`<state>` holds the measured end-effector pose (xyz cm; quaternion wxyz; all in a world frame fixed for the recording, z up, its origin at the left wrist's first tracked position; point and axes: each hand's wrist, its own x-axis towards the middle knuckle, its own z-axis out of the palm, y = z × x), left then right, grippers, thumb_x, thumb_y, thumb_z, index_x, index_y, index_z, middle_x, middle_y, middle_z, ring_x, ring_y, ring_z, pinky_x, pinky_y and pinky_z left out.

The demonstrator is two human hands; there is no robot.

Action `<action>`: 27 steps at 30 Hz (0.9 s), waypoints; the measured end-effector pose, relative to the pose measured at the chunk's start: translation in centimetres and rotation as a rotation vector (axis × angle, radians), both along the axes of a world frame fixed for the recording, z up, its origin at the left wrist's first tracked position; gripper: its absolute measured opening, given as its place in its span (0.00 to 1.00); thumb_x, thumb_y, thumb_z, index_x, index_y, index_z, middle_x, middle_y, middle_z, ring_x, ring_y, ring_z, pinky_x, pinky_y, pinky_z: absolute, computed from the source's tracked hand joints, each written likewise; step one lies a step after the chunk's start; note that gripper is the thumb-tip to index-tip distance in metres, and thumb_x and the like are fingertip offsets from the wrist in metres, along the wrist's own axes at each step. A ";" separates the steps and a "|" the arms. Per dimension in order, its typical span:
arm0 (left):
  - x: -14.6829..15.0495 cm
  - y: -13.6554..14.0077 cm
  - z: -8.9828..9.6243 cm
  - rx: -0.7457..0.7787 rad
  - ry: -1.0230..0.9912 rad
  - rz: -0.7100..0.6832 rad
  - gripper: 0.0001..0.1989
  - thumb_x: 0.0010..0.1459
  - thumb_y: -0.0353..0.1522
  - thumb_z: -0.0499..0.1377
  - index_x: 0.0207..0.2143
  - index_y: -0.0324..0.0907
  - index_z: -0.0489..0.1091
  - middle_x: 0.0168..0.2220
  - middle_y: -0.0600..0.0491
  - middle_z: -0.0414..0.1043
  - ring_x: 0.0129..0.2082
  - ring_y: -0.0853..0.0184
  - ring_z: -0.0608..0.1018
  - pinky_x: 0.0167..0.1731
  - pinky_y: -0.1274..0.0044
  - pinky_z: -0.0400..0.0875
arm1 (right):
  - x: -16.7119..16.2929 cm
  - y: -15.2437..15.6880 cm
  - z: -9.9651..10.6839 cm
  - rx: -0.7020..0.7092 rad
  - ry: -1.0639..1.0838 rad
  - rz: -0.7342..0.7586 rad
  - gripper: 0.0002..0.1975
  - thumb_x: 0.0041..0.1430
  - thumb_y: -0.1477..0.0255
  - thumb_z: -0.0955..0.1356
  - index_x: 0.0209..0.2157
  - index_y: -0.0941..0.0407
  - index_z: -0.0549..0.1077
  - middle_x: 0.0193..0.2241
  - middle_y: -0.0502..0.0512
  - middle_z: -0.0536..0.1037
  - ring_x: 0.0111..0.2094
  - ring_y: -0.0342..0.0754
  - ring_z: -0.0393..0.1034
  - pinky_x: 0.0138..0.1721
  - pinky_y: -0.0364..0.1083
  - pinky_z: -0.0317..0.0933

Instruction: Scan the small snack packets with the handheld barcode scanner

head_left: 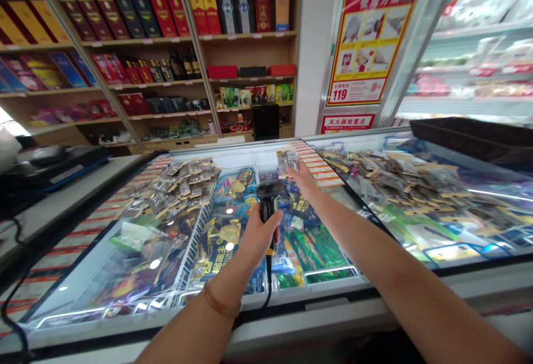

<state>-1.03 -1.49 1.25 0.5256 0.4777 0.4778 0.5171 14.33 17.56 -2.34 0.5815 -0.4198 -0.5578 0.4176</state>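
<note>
My left hand (pixel 264 228) is wrapped round the grip of a black barcode scanner (pixel 270 190), its head pointing away from me and its cord hanging toward the freezer's front edge. Farther off, my right hand (pixel 300 175) holds a small clear packet with a tan edge (pixel 286 163), just beyond the scanner's head. Both hands are above the glass top of a chest freezer (pixel 328 303). On the glass to the left lies a pile of similar small packets (pixel 183 183). Another pile of packets (pixel 416 178) spreads over the glass on the right.
Bagged frozen goods (pixel 233 236) show through the glass. A black tray (pixel 470 139) rests at the far right. Dark equipment (pixel 58 164) with a cable stands on the left counter. Shelves with boxes (pixel 137 16) line the back, beside a red-and-yellow poster (pixel 370 36).
</note>
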 end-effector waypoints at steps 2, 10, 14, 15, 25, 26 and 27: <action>0.0 -0.1 0.1 -0.003 0.031 -0.036 0.20 0.52 0.43 0.64 0.38 0.45 0.59 0.16 0.64 0.63 0.13 0.73 0.65 0.16 0.80 0.60 | 0.2 -0.1 0.3 -0.074 0.249 0.110 0.22 0.49 0.63 0.73 0.46 0.51 0.69 0.43 0.51 0.80 0.43 0.48 0.76 0.41 0.47 0.68; 0.4 -0.5 0.2 0.003 0.237 -0.123 0.21 0.53 0.42 0.64 0.44 0.44 0.62 0.15 0.65 0.60 0.13 0.72 0.64 0.16 0.80 0.58 | -0.2 -0.5 1.1 -0.113 0.558 0.276 0.19 0.50 0.65 0.75 0.44 0.52 0.72 0.39 0.52 0.83 0.41 0.52 0.79 0.44 0.52 0.72; 0.4 -0.3 -0.1 0.001 0.270 -0.151 0.20 0.55 0.41 0.62 0.46 0.44 0.61 0.15 0.65 0.59 0.13 0.72 0.63 0.16 0.80 0.58 | -0.6 -0.5 1.0 -0.066 0.558 0.341 0.16 0.51 0.67 0.75 0.41 0.53 0.73 0.37 0.53 0.83 0.44 0.53 0.79 0.50 0.54 0.71; 0.4 -0.2 -0.2 -0.005 0.269 -0.158 0.19 0.56 0.40 0.62 0.46 0.44 0.61 0.14 0.65 0.59 0.13 0.72 0.63 0.16 0.80 0.58 | -0.6 -0.5 1.0 -0.062 0.551 0.351 0.15 0.51 0.67 0.75 0.41 0.54 0.74 0.37 0.53 0.83 0.45 0.54 0.78 0.51 0.55 0.71; 0.4 -0.3 -0.2 -0.018 0.252 -0.157 0.17 0.55 0.41 0.63 0.41 0.45 0.61 0.14 0.64 0.61 0.13 0.71 0.64 0.18 0.79 0.58 | -0.9 -0.9 1.2 -0.050 0.403 0.304 0.18 0.52 0.58 0.74 0.39 0.53 0.74 0.38 0.55 0.83 0.49 0.56 0.77 0.49 0.56 0.72; 0.4 -0.3 -0.2 -0.019 0.245 -0.153 0.17 0.55 0.41 0.63 0.41 0.45 0.61 0.14 0.64 0.61 0.13 0.71 0.64 0.18 0.79 0.58 | -0.9 -1.1 1.3 -0.054 0.375 0.295 0.19 0.52 0.57 0.74 0.40 0.53 0.74 0.39 0.56 0.83 0.49 0.56 0.77 0.49 0.56 0.72; 0.5 -0.3 -0.2 -0.019 0.240 -0.149 0.17 0.55 0.41 0.63 0.41 0.45 0.62 0.14 0.64 0.61 0.13 0.71 0.64 0.17 0.79 0.58 | -0.9 -1.2 1.3 -0.054 0.359 0.289 0.19 0.52 0.56 0.74 0.40 0.53 0.74 0.40 0.56 0.83 0.50 0.56 0.77 0.49 0.55 0.72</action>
